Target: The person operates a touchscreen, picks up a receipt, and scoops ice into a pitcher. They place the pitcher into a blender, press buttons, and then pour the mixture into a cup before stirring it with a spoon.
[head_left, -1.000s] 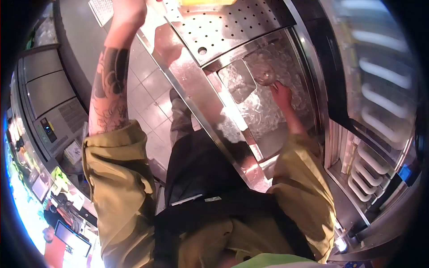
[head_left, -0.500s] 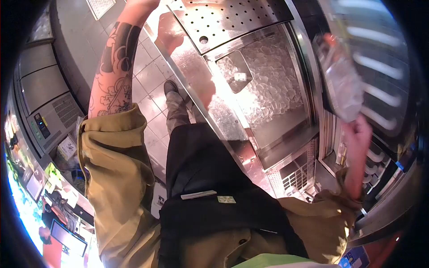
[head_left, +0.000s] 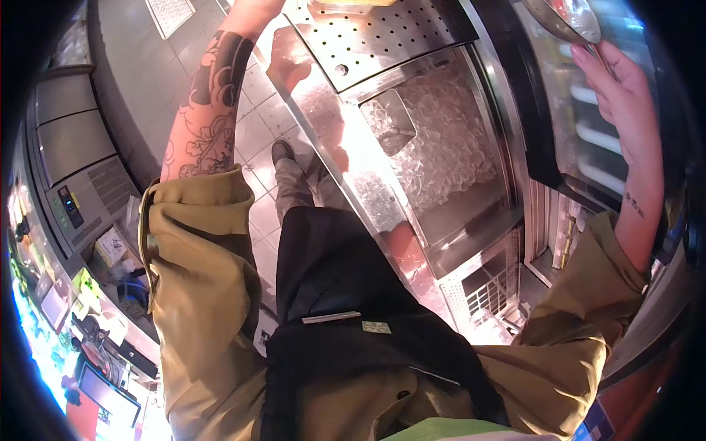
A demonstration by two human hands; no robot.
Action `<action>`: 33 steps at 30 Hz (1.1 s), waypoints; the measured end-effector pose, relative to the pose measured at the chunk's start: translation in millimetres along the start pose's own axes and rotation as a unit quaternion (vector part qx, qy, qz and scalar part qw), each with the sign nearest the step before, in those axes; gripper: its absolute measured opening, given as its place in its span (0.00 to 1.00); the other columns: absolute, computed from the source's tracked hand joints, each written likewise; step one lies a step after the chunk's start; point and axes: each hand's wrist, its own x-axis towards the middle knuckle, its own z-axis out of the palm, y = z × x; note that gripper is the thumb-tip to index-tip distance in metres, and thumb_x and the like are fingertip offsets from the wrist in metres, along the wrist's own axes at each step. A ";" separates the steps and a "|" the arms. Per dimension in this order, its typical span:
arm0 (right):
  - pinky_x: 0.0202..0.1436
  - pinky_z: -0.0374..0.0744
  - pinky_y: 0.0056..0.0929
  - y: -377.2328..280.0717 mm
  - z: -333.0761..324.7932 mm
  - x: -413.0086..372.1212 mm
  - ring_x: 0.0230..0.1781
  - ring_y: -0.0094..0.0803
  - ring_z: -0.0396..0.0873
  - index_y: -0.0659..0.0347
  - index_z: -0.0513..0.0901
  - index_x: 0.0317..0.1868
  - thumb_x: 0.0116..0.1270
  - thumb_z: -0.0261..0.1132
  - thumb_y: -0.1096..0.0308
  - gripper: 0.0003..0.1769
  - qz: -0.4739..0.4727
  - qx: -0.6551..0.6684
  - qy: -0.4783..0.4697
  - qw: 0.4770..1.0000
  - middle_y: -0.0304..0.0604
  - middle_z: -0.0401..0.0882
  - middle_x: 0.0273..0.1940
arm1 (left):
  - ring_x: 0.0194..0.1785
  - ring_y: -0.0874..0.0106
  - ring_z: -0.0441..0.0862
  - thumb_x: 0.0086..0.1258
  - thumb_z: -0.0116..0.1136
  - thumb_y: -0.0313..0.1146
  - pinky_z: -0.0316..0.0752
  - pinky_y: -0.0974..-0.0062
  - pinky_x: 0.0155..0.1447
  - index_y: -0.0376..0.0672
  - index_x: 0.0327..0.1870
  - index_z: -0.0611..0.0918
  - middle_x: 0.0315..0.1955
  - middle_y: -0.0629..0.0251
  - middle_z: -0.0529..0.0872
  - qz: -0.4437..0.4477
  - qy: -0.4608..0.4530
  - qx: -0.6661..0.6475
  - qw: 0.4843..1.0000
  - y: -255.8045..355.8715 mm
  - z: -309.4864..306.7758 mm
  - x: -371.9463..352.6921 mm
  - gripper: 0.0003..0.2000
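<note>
At the top edge, my left hand (head_left: 259,7) shows only in part; its fingers are cut off by the frame. Close to it, the perforated metal drainboard (head_left: 401,33) bears a yellowish object (head_left: 353,2), cut off by the top edge. My right hand (head_left: 624,92) is raised at the upper right, its fingers closed on the handle of a round metal utensil (head_left: 562,23). Something clear and shiny with a bit of red shows at the utensil's bowl.
An ice bin (head_left: 448,158) full of ice cubes has a clear container (head_left: 387,121) in its left corner. White curved bars (head_left: 603,140) line the right side. A wire rack (head_left: 489,301) stands below the bin. A grey machine (head_left: 77,154) is at the left.
My right hand has moved up and outward with the utensil, which was blurred before. My left hand has shifted slightly right. The yellowish object now shows at the top.
</note>
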 end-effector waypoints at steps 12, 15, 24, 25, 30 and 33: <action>0.18 0.45 0.17 -9.5 9.8 -13.3 0.16 0.08 0.49 0.57 0.81 0.48 0.66 0.64 0.57 0.15 -0.027 -0.015 0.023 0.999 0.19 0.57 0.20 | 0.17 0.79 0.66 0.71 0.27 0.64 0.63 0.82 0.25 0.44 0.25 0.73 0.13 0.72 0.69 0.005 -0.015 -0.002 1.000 5.3 -1.4 -2.7 0.32; 0.20 0.53 0.16 -14.3 -2.2 -16.8 0.19 0.09 0.55 0.59 0.81 0.48 0.67 0.63 0.57 0.16 -0.020 -0.022 -0.022 0.999 0.20 0.62 0.22 | 0.16 0.80 0.65 0.71 0.26 0.64 0.62 0.82 0.24 0.45 0.23 0.72 0.11 0.74 0.67 -0.015 -0.008 -0.004 1.000 16.7 5.8 -6.2 0.32; 0.32 0.66 0.19 -2.4 -3.9 -42.1 0.29 0.13 0.65 0.69 0.81 0.43 0.65 0.64 0.66 0.13 -0.146 0.026 -0.037 0.988 0.28 0.75 0.28 | 0.21 0.70 0.76 0.75 0.36 0.41 0.70 0.71 0.27 0.39 0.32 0.78 0.18 0.64 0.77 0.099 0.077 0.221 0.967 47.3 53.9 -113.4 0.19; 0.30 0.66 0.20 -4.0 -5.5 -50.2 0.27 0.13 0.64 0.69 0.81 0.42 0.64 0.65 0.67 0.13 -0.125 0.031 -0.042 0.991 0.28 0.74 0.26 | 0.22 0.71 0.76 0.73 0.40 0.42 0.70 0.71 0.28 0.38 0.30 0.78 0.18 0.64 0.78 0.070 0.073 0.168 0.981 51.9 58.6 -124.5 0.18; 0.25 0.64 0.24 -27.6 -22.5 -75.6 0.22 0.17 0.63 0.69 0.80 0.38 0.63 0.65 0.70 0.10 -0.101 -0.060 -0.088 0.989 0.37 0.72 0.18 | 0.23 0.75 0.74 0.68 0.49 0.43 0.69 0.75 0.29 0.34 0.33 0.80 0.18 0.63 0.77 -0.045 0.083 0.072 0.993 61.2 73.7 -164.6 0.18; 0.26 0.66 0.24 -28.3 -23.0 -87.0 0.24 0.18 0.63 0.70 0.80 0.39 0.64 0.64 0.69 0.10 -0.072 0.008 -0.095 0.993 0.42 0.74 0.21 | 0.24 0.74 0.76 0.68 0.50 0.43 0.70 0.75 0.31 0.35 0.37 0.81 0.20 0.61 0.79 -0.085 0.063 0.058 0.993 70.3 72.1 -168.5 0.17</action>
